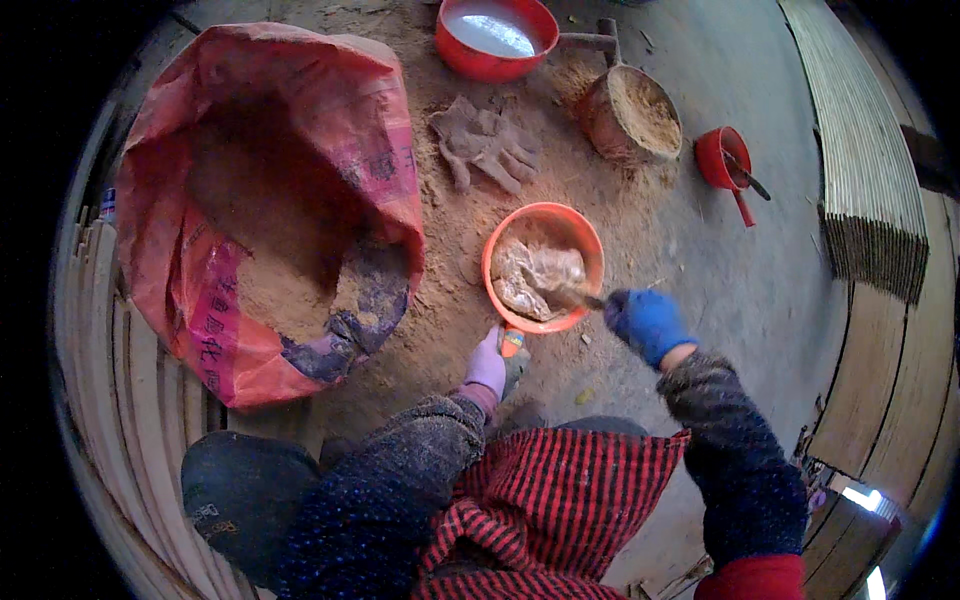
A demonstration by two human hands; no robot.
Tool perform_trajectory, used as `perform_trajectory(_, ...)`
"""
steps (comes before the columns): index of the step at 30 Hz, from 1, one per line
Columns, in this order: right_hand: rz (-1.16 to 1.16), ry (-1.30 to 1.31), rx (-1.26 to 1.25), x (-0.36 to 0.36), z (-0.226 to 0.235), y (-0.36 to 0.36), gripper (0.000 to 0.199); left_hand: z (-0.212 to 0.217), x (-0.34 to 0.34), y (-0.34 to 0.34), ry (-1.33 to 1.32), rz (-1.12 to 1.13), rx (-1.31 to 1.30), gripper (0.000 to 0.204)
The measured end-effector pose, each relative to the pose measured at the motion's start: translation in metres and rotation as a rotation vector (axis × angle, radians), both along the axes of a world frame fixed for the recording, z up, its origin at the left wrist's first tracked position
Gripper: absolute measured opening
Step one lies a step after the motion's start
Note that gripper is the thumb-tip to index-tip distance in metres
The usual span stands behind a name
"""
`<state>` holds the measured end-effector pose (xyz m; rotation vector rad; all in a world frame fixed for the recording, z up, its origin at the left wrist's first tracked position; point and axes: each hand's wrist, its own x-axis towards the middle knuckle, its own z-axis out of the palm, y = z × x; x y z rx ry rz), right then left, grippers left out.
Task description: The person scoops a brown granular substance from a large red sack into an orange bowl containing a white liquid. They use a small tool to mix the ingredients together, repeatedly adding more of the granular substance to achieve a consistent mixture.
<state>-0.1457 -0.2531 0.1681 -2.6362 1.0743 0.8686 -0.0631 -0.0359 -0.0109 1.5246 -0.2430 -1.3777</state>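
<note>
The right hand (648, 322), in a blue glove, has its fingers clenched around the handle of a stirring tool (572, 296) whose tip sits in the lumpy tan paste inside the orange bowl (543, 265). The left hand (488, 364), in a pale purple glove, grips the bowl's short handle at its near rim. The bowl stands on the dusty floor (740, 280), just in front of the person's knees. Left of it lies an open red sack (270, 200) of tan powder. Beyond lie a pair of grey gloves (487, 142), a red basin (495, 37) of whitish liquid, a powder-filled metal pot (630, 115) and a small red scoop (725, 160).
</note>
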Motion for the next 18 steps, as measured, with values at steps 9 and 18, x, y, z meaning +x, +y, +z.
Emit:
perform_trajectory(9,0.185,-0.156,-0.249,0.062,-0.05,0.018,0.012,-0.038,-0.017,0.001,0.11,0.091,-0.063,0.033)
perform_trajectory(18,0.226,0.005,-0.19,0.033,0.001,-0.036,0.01,0.007,0.002,0.0,0.065,0.06,-0.072,0.037)
